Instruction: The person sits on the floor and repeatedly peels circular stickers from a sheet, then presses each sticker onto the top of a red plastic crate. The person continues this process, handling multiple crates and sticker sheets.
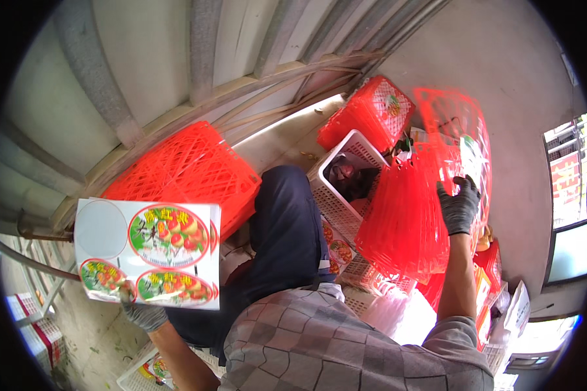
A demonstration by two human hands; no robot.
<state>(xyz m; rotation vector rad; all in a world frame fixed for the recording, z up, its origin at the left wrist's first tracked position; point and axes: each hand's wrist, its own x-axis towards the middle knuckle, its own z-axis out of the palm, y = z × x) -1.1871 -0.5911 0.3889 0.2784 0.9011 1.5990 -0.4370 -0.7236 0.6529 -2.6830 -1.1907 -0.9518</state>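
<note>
My left hand (146, 315), in a grey work glove, grips a small stack of glossy sticker sheets (172, 276) at its lower edge. The top sheet bears round fruit labels, and one circle at its upper left is blank. My right hand (457, 210), also gloved, is at a red plastic mesh panel (451, 108) with a label on it. The panel is motion-blurred, and whether the fingers grip it is unclear. Just left of that hand stands a thick stack of red plastic mesh pieces (401, 215).
Another red mesh stack (186, 168) leans near my left knee. Beyond it runs a ribbed metal wall (244, 44). A white plastic basket (340, 198) holds dark items by my right knee. Further off stands a red stack with a label (357, 117). More label sheets (340, 249) lie beside my thigh.
</note>
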